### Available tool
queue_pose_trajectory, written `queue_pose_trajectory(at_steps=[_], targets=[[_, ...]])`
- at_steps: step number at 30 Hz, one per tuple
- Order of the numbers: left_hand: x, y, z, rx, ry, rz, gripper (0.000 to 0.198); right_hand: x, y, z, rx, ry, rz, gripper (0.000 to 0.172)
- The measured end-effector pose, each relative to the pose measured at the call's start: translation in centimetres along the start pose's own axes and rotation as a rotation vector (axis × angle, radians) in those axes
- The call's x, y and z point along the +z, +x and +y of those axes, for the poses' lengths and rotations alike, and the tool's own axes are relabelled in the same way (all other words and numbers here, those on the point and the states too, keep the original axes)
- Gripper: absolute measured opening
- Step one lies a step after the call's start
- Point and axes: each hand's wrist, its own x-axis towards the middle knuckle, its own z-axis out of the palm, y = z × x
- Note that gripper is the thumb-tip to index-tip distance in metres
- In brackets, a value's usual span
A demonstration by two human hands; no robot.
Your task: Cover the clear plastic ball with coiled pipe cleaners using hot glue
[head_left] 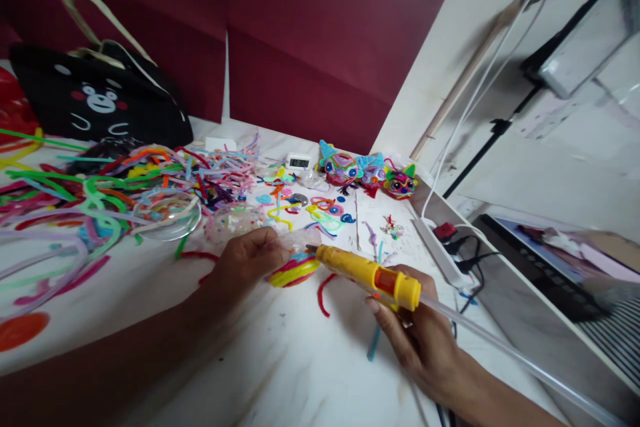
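Note:
My right hand (pixel 425 327) is closed round a yellow glue gun (pixel 370 273), with a clear glue stick (pixel 490 327) sticking out of its back end. The gun's nozzle points left, close to my left hand (pixel 253 253). That hand pinches the edge of a clear, rounded plastic piece (pixel 300 238). Yellow, pink and blue strips (pixel 294 271) show on the lower part of this piece, under the nozzle. A curved red pipe cleaner (pixel 323 297) lies on the table below the gun.
Many coloured pipe cleaners (pixel 100 200) heap at the left, below a black bag (pixel 100 100). Three decorated figures (pixel 373 173) and a small digital clock (pixel 299 161) stand at the back. A power strip (pixel 443 250) with cables lies right.

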Motion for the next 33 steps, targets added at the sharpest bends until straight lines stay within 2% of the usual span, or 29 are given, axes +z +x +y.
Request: queue_pose_trajectory(at_steps=[7, 19, 33], targets=[[0.11, 0.02, -0.29, -0.015, -0.033, -0.006, 0.034, 0.14, 0.12, -0.08, -0.011, -0.011, -0.004, 0.026], [-0.18, 0.14, -0.77, -0.010, 0.070, -0.064, 0.032, 0.06, -0.11, -0.19, -0.003, 0.006, -0.044, 0.027], [-0.15, 0.18, -0.84, -0.008, 0.093, -0.075, 0.031, -0.05, -0.24, -0.32, 0.012, 0.011, -0.078, 0.027]])
